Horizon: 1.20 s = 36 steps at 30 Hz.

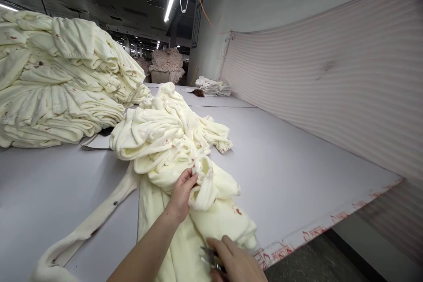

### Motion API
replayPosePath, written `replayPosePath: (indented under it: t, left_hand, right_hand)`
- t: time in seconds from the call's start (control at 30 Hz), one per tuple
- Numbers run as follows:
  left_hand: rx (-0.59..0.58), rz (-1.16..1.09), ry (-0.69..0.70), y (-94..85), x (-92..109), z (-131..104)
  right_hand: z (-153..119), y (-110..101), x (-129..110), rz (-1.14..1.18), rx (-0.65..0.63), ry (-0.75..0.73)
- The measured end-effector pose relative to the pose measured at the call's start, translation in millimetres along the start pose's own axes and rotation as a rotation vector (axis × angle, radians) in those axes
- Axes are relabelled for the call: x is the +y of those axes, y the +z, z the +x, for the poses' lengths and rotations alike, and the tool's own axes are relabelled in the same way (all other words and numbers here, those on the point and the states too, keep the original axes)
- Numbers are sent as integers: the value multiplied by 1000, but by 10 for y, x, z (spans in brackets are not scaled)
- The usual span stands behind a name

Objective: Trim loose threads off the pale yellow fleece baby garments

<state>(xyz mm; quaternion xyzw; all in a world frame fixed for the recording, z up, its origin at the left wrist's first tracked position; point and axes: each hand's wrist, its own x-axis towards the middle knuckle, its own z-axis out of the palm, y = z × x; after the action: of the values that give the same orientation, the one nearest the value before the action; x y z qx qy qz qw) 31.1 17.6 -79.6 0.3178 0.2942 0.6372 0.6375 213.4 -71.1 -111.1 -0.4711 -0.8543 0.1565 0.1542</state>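
A heap of pale yellow garments [165, 130] with small red prints lies across the middle of the table. My left hand [183, 191] pinches the edge of a rolled, looped cuff-like end of the yellow fabric [205, 189] between thumb and fingers. Below and to the right, my right hand [233, 262] is closed around small metal snips [212, 259], their blades pointing left over the fabric. The right hand is slightly blurred, and the snips are apart from the cuff. A long narrow fabric strip [99, 220] trails off to the lower left.
A tall stack of folded yellow fabric [59, 83] stands at the left, beside some papers [97, 142]. White folded pieces [211, 87] and a dark brush-like item [198, 92] lie at the back. Striped cloth [324, 70] hangs along the right. The table edge [313, 232] runs lower right.
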Motion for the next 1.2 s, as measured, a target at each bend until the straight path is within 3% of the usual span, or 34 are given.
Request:
replayPosePath:
  t: [0.1,0.2,0.27,0.33,0.4,0.5,0.6,0.77,1.0,1.1,1.2]
  left_hand:
    - [-52,63,-12,-40,44,-88]
    - [-87,158,2,-62,109,-198]
    - [39,390,115,-79,100,-311]
    - [264,676,274,-94,15,-465]
    - [349,841,292,-93,-140,-630]
    - [200,889,149,-33,-399,-784]
    - [187,818,181,65,-518,-765]
    - [54,639,226,79,-425,-670]
    - [64,792,253,7,-387,-736]
    - [56,676,216,26,-343,-734]
    - [-9,446,83,12,-288,-723]
  right_hand:
    - [118,-61,112,-131,37,22]
    - [280,-321,180,158,78,45]
    - [386,-474,196,382,128,118]
    - [477,-547,187,633,141,224]
    - [548,-545,150,900,123,321]
    - [605,-489,45,1101,94,385]
    - [587,-479,-51,1009,123,283]
    - [435,-600,-39,501,191,118]
    - [287,-841,-123,147,162,-14]
    - [297,-831,-158,1,175,-36]
    - [383,-731,-75,-40,202,-5]
